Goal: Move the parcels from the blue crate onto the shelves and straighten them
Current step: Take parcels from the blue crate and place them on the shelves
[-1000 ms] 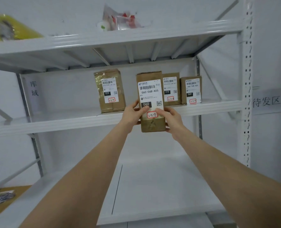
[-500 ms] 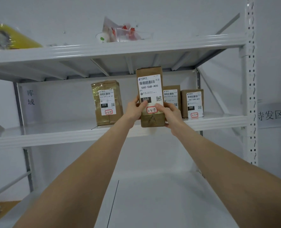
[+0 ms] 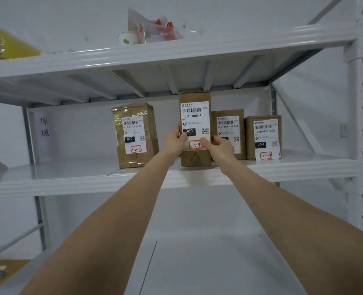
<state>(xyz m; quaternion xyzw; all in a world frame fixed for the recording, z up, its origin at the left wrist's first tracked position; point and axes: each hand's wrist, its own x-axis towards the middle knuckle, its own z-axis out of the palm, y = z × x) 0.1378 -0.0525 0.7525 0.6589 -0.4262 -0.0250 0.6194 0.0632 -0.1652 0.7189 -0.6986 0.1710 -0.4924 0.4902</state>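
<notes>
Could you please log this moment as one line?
tall brown cardboard parcel: at white metal shelf edge | left hand: gripping | right hand: gripping

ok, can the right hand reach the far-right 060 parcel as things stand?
Probably, once freed: the right hand grips the tall parcel, but nothing stands before the far-right parcel.

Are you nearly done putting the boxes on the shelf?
Done: parcel 3-2-4, a half-hidden parcel and parcel 3-2-9 stand on the middle shelf. In hand: left hand and right hand hold parcel 3-2-7 at its front edge. Left: release, straighten; the crate is out of view.
</notes>
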